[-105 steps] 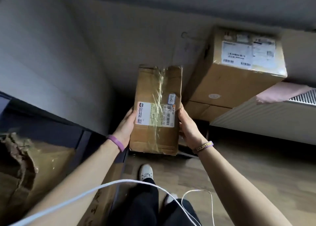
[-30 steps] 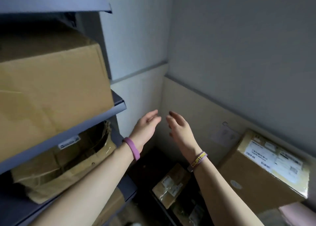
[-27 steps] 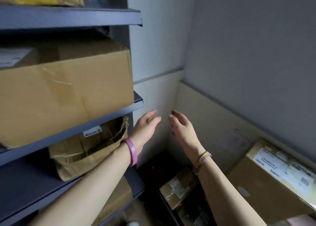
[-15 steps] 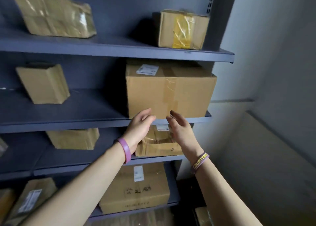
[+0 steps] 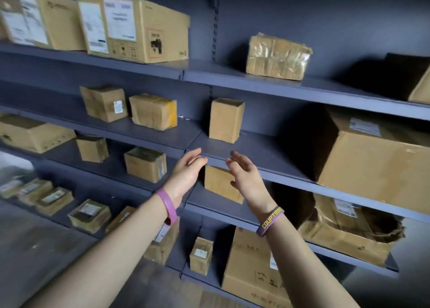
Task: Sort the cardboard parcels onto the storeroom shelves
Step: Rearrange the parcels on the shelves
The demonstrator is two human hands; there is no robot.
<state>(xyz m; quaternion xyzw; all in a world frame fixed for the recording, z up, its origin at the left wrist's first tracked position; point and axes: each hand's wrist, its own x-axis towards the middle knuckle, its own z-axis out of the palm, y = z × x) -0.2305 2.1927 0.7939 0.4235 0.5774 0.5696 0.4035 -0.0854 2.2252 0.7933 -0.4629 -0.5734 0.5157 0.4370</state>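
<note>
My left hand [image 5: 187, 171] and right hand [image 5: 247, 176] hang open, holding nothing, before shelves [image 5: 256, 142] stocked with cardboard parcels [image 5: 225, 120].

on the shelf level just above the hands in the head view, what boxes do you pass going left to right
small cardboard box with a white sticker → tan box with yellow tape on its right end → upright plain cardboard box → large cardboard box with a white label on top

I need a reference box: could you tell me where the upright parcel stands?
The upright parcel stands mid-frame on the second shelf, just above both hands.
</note>
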